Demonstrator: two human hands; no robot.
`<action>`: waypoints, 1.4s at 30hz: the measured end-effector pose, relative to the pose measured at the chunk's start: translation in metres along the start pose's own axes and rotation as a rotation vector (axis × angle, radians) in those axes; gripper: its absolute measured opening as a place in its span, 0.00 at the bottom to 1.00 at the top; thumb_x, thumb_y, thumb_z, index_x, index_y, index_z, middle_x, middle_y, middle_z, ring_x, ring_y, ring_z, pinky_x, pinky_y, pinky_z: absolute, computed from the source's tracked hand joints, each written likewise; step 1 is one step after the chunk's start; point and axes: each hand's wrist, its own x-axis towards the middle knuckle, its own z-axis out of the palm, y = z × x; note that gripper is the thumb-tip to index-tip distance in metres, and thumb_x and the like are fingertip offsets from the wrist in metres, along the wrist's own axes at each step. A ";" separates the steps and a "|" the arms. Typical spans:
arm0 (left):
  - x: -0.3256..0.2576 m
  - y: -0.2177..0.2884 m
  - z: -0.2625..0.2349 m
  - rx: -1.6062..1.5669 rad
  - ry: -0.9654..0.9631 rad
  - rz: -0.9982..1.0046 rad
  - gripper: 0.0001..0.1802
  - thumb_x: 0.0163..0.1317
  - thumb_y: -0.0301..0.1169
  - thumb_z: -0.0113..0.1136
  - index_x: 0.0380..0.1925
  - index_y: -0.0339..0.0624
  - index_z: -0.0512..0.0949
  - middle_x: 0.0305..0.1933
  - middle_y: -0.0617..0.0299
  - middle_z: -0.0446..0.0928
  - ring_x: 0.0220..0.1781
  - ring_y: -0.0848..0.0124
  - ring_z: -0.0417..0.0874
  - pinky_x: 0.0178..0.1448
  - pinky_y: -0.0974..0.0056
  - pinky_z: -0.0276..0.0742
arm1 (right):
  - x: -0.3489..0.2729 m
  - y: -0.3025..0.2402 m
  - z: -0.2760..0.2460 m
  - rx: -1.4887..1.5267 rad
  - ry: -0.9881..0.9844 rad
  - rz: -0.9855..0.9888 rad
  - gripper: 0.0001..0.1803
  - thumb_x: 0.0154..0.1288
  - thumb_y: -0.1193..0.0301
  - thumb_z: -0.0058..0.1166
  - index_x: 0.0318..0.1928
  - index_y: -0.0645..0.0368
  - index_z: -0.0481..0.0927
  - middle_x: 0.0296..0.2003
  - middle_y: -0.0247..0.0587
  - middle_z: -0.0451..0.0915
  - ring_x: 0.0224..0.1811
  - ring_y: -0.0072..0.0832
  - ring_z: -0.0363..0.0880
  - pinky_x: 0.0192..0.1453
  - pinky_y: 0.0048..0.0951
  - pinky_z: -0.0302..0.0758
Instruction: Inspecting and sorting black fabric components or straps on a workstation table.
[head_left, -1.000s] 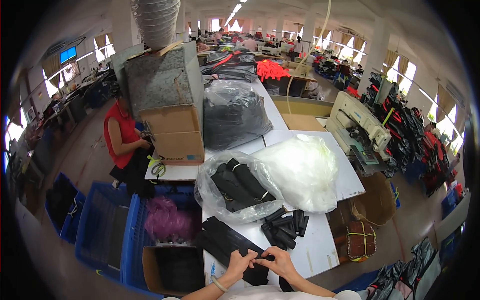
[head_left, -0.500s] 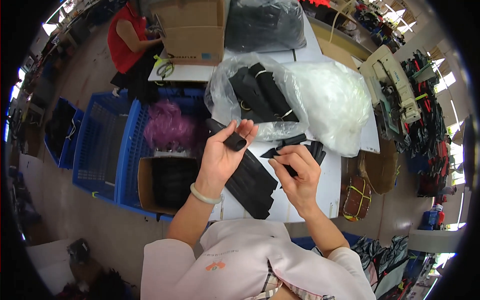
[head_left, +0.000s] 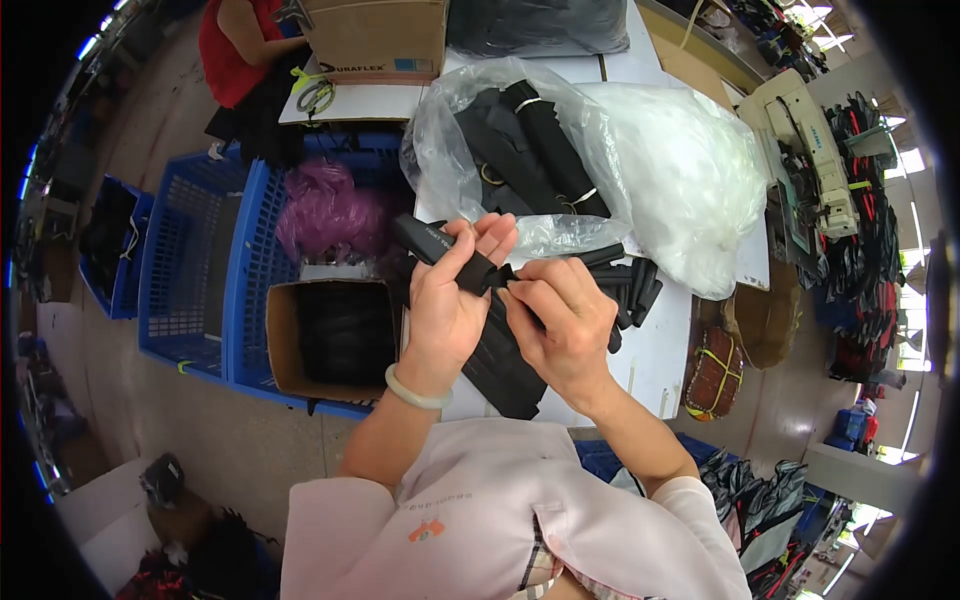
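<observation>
My left hand [head_left: 447, 305] grips a black strap piece [head_left: 430, 240] that sticks out up and to the left of my fingers. Pressed against it, my right hand [head_left: 562, 325] pinches the same strap's other end at the middle. Both hands hover over a stack of flat black pieces [head_left: 500, 365] on the white table [head_left: 655, 345]. More black straps [head_left: 630, 285] lie loose just right of my hands. Behind them a clear plastic bag [head_left: 520, 150] holds bundled black straps.
A cardboard box of black pieces [head_left: 335, 335] stands left of the table. Blue crates [head_left: 195, 270] sit beside it, one with a purple bag [head_left: 325, 210]. A crumpled white plastic bag [head_left: 685, 170], a sewing machine [head_left: 815, 150] and a person in red [head_left: 240, 45] are nearby.
My head has tilted down, so the table looms closer. Both hands have come together: the right hand now meets the left on the black strap, where half a second ago they were apart.
</observation>
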 end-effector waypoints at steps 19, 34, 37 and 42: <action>0.004 0.000 -0.009 0.055 -0.164 0.049 0.06 0.64 0.24 0.52 0.39 0.43 0.68 0.46 0.52 0.75 0.48 0.57 0.79 0.57 0.53 0.74 | -0.018 0.000 0.016 0.523 -0.139 0.506 0.12 0.47 0.80 0.64 0.36 0.65 0.82 0.37 0.41 0.76 0.35 0.27 0.76 0.41 0.26 0.72; 0.011 0.010 -0.017 -0.001 -0.119 -0.061 0.08 0.63 0.25 0.55 0.41 0.43 0.72 0.37 0.54 0.78 0.28 0.69 0.78 0.51 0.53 0.77 | -0.013 -0.002 0.034 0.098 -0.655 0.354 0.21 0.46 0.74 0.61 0.45 0.55 0.74 0.44 0.60 0.69 0.33 0.53 0.77 0.36 0.45 0.75; 0.022 0.025 -0.024 -0.119 -0.094 -0.017 0.09 0.63 0.28 0.56 0.43 0.43 0.73 0.32 0.59 0.78 0.24 0.72 0.74 0.46 0.59 0.77 | -0.014 -0.017 0.019 0.150 -0.569 0.319 0.32 0.48 0.69 0.65 0.58 0.48 0.71 0.42 0.52 0.70 0.30 0.50 0.77 0.34 0.44 0.76; 0.011 0.028 -0.003 0.277 -0.266 0.082 0.09 0.64 0.31 0.55 0.42 0.41 0.73 0.31 0.56 0.79 0.25 0.74 0.76 0.42 0.64 0.76 | -0.024 -0.011 0.013 0.118 -0.616 0.342 0.32 0.49 0.74 0.63 0.58 0.47 0.72 0.40 0.47 0.72 0.29 0.45 0.78 0.33 0.39 0.77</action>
